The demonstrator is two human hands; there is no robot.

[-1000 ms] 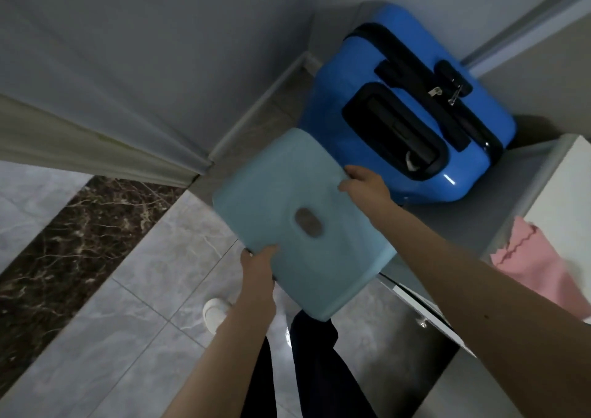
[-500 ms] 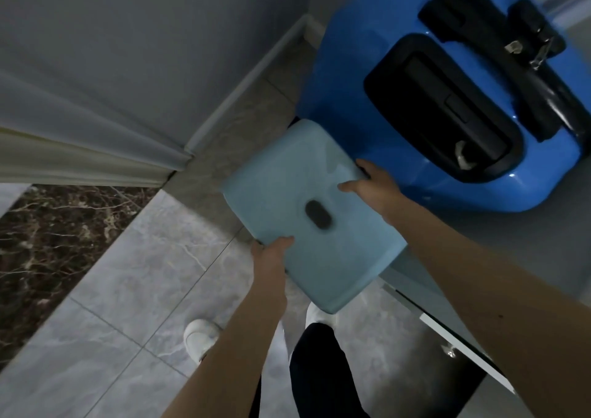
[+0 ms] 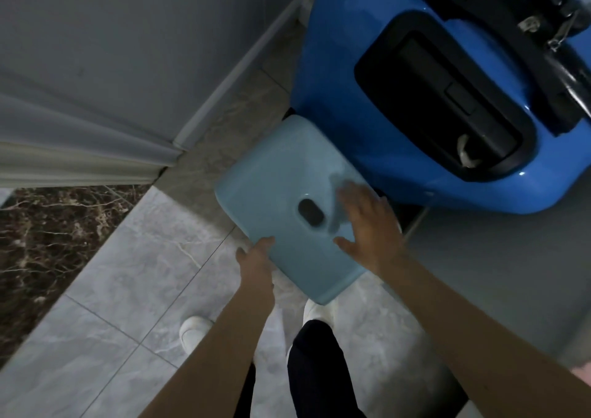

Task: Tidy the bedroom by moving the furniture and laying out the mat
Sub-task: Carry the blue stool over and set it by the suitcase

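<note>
So our left hand [image 3: 256, 258] has its grip on the near edge of the light blue plastic stool [image 3: 281, 200], thumb on top and fingers curled under the rim. Our right hand [image 3: 367, 226] isn't gripping anything, it's spread wide with the fingers straight over the right side of the seat, a bit blurred, so we can't tell if it's touching or just above. The dark oval handle slot [image 3: 309, 212] in the seat sits just left of those fingers.

The stool is low over the floor, far corner tucked right up against the big blue suitcase [image 3: 367, 91], which is basically what's in the way here. It fills the whole upper right, with its black recessed handle [image 3: 447, 104] facing up. Left of that there's a narrow strip of floor running along the white skirting board [image 3: 236, 72] and grey wall [image 3: 128, 34].

Below the stool we see grey marble tiles [image 3: 134, 283], a dark brown marbled strip [image 3: 57, 226] on the left, and our white shoes [image 3: 192, 331] and dark trouser leg [image 3: 316, 369] right under it.
</note>
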